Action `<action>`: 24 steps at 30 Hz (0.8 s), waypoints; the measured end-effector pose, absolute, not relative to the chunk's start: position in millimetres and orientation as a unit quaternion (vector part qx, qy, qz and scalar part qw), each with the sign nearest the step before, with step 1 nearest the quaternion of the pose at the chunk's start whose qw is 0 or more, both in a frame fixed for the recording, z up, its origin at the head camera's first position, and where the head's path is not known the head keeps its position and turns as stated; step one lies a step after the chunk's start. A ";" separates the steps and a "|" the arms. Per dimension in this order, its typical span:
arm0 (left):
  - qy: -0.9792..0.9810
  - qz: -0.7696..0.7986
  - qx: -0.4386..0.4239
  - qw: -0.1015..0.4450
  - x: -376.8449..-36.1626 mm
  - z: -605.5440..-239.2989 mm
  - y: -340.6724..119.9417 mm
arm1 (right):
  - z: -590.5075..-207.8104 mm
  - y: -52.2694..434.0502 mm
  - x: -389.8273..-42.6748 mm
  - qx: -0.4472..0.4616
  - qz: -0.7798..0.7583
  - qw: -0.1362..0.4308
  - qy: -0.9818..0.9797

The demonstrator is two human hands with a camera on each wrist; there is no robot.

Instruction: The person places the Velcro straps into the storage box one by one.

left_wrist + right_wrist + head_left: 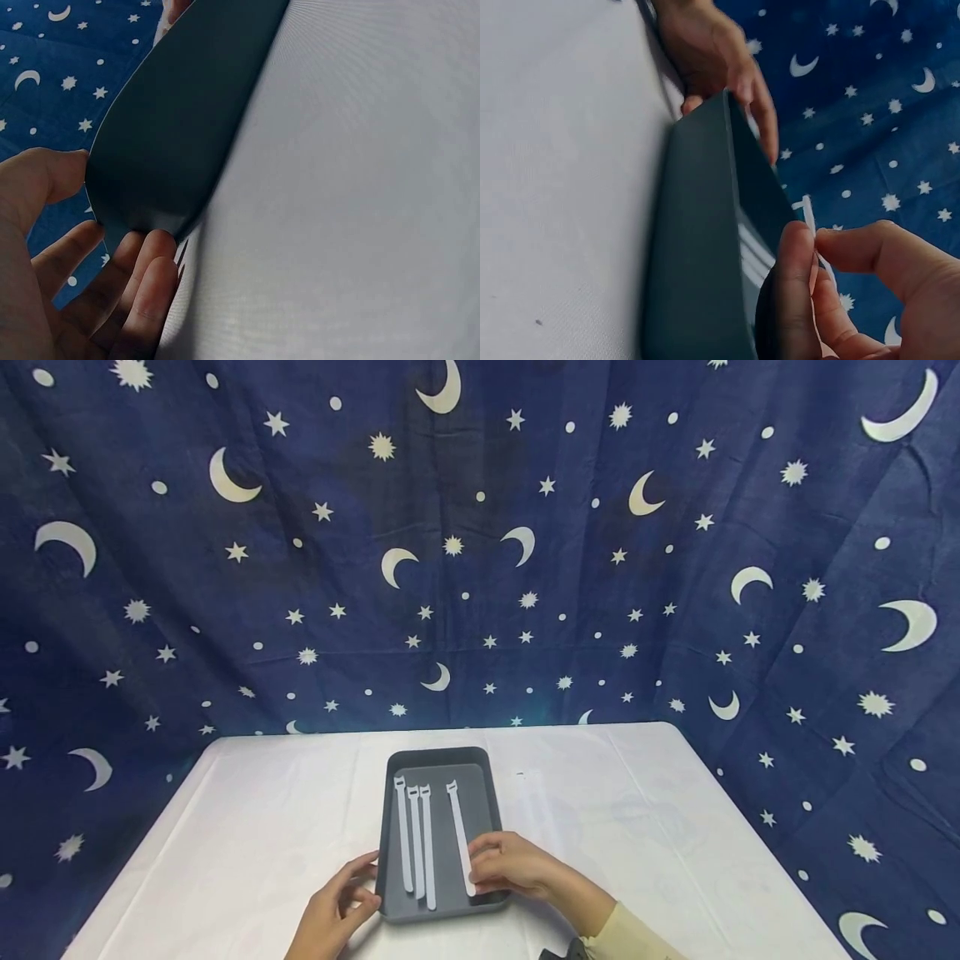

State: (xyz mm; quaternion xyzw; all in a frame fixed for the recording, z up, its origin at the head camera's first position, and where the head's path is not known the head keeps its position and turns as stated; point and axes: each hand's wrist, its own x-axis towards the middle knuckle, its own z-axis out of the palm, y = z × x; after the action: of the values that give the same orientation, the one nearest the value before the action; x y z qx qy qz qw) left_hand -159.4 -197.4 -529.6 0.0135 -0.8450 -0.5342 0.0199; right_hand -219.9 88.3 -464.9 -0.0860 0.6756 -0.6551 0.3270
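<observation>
A dark grey tray (441, 758) lies on the white table, with several white straps lengthwise in it. My left hand (363, 881) holds the tray's near left corner, thumb on the rim. In the left wrist view its fingers (142, 277) lie under the tray (180, 112) corner. My right hand (480, 868) reaches over the near right rim and pinches the near end of the rightmost strap (457, 827). The right wrist view shows thumb and forefinger of the right hand (815, 244) closed on that strap (808, 210) beside the tray wall (697, 240).
The white table (262, 827) extends to both sides of the tray. A faint white strap (528, 802) lies on the table right of the tray. A dark blue curtain with moons and stars (480, 568) hangs behind and around the table.
</observation>
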 end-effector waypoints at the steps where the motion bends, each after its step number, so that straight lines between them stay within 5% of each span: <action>1: -0.846 -0.533 0.012 0.020 -159.4 -529.5 -197.4 | -465.7 86.0 -221.4 -0.082 -0.654 0.324 0.679; 24: -0.850 -0.526 0.016 0.014 -160.0 -529.2 -196.5 | -478.3 58.6 -229.1 -0.051 -0.627 0.327 0.705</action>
State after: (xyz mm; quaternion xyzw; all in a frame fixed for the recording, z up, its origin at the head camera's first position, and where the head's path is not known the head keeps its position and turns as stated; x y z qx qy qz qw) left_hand -160.0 -196.5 -529.2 0.0161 -0.8505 -0.5256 0.0136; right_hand -229.1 58.6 -478.3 -0.0507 0.7052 -0.6269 0.3273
